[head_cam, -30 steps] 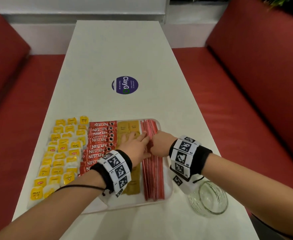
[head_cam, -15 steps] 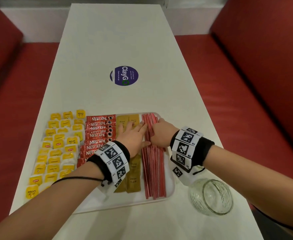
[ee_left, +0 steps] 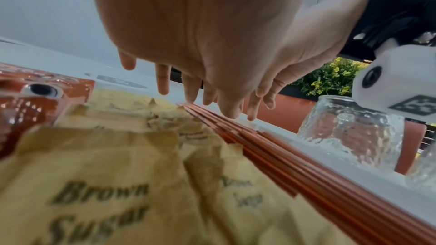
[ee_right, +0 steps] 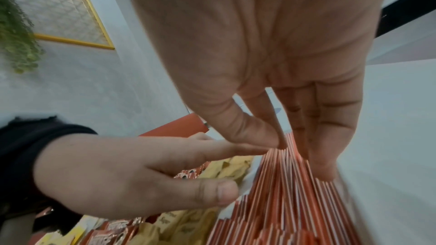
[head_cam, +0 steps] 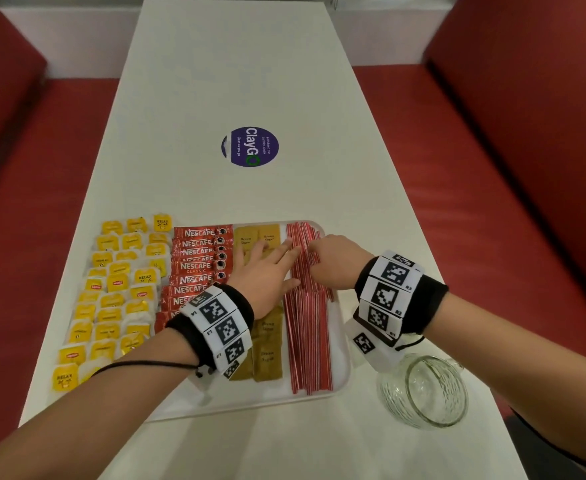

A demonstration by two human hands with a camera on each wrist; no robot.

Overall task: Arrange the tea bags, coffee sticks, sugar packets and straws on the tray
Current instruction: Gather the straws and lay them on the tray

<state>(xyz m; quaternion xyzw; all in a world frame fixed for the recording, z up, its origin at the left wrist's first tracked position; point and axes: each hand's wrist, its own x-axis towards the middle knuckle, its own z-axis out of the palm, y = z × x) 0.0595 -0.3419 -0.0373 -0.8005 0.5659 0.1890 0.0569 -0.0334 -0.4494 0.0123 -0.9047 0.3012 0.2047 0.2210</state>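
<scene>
While the head view hides it, right thumb [ee_right: 257, 137] touches straws [ee_right: 295, 183].

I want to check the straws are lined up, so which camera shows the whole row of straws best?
Head view: the whole straws row shows on the tray. Wrist views show only close, partial stretches.
</scene>
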